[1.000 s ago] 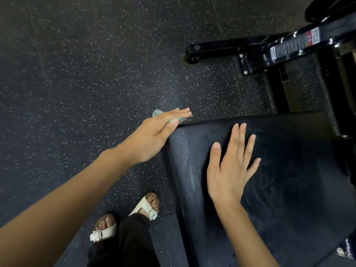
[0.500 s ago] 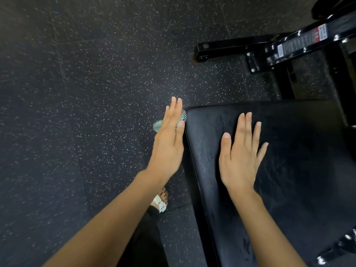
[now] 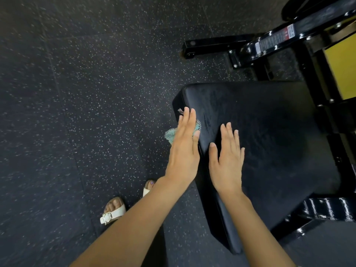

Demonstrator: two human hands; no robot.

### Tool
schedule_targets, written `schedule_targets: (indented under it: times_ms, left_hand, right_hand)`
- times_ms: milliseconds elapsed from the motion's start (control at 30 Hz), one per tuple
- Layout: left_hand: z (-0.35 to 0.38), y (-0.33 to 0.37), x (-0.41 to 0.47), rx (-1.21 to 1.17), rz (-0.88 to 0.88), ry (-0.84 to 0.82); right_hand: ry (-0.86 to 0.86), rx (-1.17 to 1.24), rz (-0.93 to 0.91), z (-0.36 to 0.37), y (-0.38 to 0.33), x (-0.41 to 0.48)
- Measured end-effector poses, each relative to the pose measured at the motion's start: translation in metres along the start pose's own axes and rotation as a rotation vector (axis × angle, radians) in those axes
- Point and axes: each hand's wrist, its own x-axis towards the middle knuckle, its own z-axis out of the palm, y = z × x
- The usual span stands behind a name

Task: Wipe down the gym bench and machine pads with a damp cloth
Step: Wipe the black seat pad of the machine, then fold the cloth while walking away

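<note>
A black padded bench seat (image 3: 269,135) fills the right half of the head view, its top streaked with damp marks. My left hand (image 3: 185,149) lies with straight fingers against the pad's left side edge, pressing a pale green cloth (image 3: 170,134) to it. Only the cloth's edges show, beside the palm and by the thumb. My right hand (image 3: 227,157) rests flat on the pad's top near that same edge, fingers straight and together, holding nothing.
Black steel machine frame (image 3: 269,45) with a warning label runs across the upper right, and a yellow panel (image 3: 342,68) sits at the right edge. Another black frame bar (image 3: 323,211) lies low right. Speckled rubber floor (image 3: 86,112) spreads left. My sandalled feet (image 3: 113,211) stand below.
My left hand with the cloth has slid back along the pad's left side edge, away from the far corner. My right hand stays flat on the top. The view has shifted.
</note>
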Motion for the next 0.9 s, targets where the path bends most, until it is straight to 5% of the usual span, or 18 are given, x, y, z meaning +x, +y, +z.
schedule_targets:
  times_ms: [233,400,467,900]
  left_hand:
    - [-0.025,0.051,-0.017,-0.200,-0.083,0.132]
    - [-0.045,0.095,-0.012,-0.898,-0.413,0.153]
    - [-0.053,0.113,-0.012,-1.024,-0.420,0.097]
    - [-0.083,0.226,-0.021,-0.627,-0.181,-0.150]
  right_hand:
    - [-0.091,0.320,-0.100,-0.037,-0.031,-0.006]
    - [-0.158,0.569,-0.054,-0.074,-0.053,-0.011]
    - [-0.143,0.644,-0.049,-0.092,-0.058,-0.015]
    - [0.080,0.607,-0.243,-0.236,-0.080,-0.017]
